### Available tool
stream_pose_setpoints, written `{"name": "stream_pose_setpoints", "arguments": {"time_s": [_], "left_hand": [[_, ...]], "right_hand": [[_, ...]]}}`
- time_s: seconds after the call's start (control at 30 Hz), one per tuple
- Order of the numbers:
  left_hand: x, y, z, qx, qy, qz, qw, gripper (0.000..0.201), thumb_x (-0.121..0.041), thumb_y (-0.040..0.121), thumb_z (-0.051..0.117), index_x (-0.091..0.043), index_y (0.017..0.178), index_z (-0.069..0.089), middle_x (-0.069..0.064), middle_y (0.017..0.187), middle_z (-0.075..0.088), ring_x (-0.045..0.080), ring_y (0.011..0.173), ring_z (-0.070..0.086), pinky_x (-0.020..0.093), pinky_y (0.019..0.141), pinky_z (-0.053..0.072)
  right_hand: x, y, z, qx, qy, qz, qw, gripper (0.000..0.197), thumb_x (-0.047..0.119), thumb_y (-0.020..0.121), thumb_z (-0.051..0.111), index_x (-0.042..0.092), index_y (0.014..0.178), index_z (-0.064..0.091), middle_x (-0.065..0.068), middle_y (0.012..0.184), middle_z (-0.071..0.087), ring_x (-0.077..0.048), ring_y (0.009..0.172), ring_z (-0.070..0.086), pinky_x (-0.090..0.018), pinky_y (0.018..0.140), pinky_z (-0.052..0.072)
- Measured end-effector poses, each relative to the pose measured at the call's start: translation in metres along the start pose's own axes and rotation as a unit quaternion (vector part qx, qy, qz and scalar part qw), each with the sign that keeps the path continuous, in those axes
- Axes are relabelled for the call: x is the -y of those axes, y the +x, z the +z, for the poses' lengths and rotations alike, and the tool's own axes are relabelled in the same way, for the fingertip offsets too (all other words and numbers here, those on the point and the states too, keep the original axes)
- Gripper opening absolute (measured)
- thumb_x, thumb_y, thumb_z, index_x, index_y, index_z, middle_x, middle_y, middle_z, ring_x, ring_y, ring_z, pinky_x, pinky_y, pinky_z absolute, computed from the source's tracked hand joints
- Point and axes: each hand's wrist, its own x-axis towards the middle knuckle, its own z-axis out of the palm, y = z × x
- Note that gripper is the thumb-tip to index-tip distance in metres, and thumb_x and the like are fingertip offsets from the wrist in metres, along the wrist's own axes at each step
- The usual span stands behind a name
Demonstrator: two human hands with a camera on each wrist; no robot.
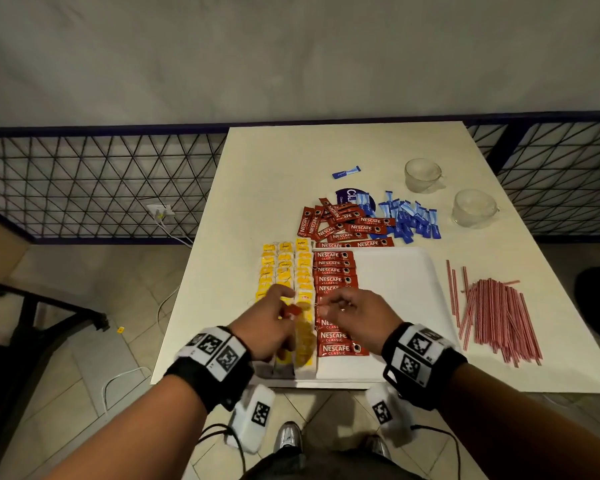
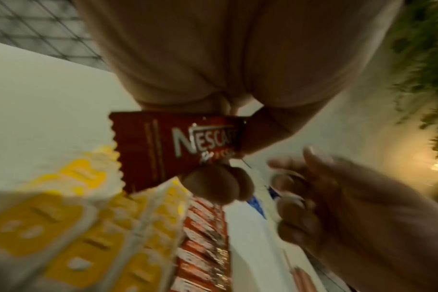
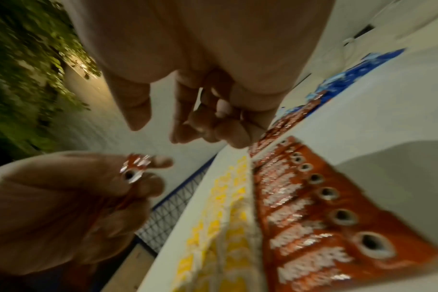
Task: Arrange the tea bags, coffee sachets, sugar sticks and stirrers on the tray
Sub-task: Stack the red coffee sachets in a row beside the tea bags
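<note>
My left hand (image 1: pixel 288 311) pinches a red Nescafe coffee sachet (image 2: pixel 178 146) between thumb and fingers, above the near part of the white tray (image 1: pixel 395 289). Just right of it hovers my right hand (image 1: pixel 329 304), fingers loosely curled, with nothing seen in them (image 3: pixel 168 126). Yellow tea bags (image 1: pixel 284 268) lie in three columns along the tray's left side. A column of coffee sachets (image 1: pixel 333 271) lies next to them. Behind the tray lie loose coffee sachets (image 1: pixel 343 223) and blue sugar sticks (image 1: pixel 409 220). Red-striped stirrers (image 1: pixel 496 317) are heaped right of the tray.
Two glass cups (image 1: pixel 423 174) (image 1: pixel 473 207) stand at the table's far right. One sugar stick (image 1: pixel 346 172) lies alone further back, and a round blue pack (image 1: pixel 347 195) sits under the piles. The tray reaches the table's near edge. A mesh fence (image 1: pixel 101 181) runs behind.
</note>
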Motion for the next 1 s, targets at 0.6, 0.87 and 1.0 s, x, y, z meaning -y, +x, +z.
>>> {"name": "stream_pose_setpoints", "arguments": {"time_s": [0.6, 0.87, 1.0], "left_hand": [[-0.007, 0.009, 0.018, -0.023, -0.22, 0.037, 0.974, 0.008, -0.007, 0.095, 0.056, -0.003, 0.091, 0.061, 0.004, 0.058, 0.058, 0.015, 0.043, 0.047, 0.023, 0.04, 0.039], [0.02, 0.016, 0.022, -0.105, -0.1, -0.026, 0.989, 0.016, -0.011, 0.096, 0.051, -0.012, 0.088, 0.064, 0.009, 0.068, 0.064, 0.022, 0.051, 0.055, 0.026, 0.046, 0.044], [0.068, 0.016, -0.001, -0.236, 0.102, -0.133, 0.957, 0.014, -0.027, 0.092, 0.055, -0.021, 0.083, 0.064, 0.006, 0.095, 0.071, 0.028, 0.09, 0.065, 0.028, 0.074, 0.047]], "right_hand": [[-0.008, -0.008, -0.032, -0.069, 0.172, 0.05, 0.981, 0.012, 0.018, 0.088, 0.067, 0.011, 0.079, 0.067, -0.001, 0.057, 0.054, -0.014, 0.046, 0.041, -0.027, 0.05, 0.04], [-0.044, -0.019, -0.043, 0.028, 0.135, 0.155, 0.978, 0.004, 0.01, 0.088, 0.065, 0.006, 0.089, 0.064, -0.01, 0.074, 0.066, -0.013, 0.046, 0.04, -0.023, 0.045, 0.035], [-0.07, -0.024, -0.039, 0.062, 0.084, 0.225, 0.969, 0.006, 0.011, 0.085, 0.067, 0.006, 0.088, 0.066, -0.011, 0.072, 0.064, -0.013, 0.043, 0.035, -0.021, 0.042, 0.028]]}}
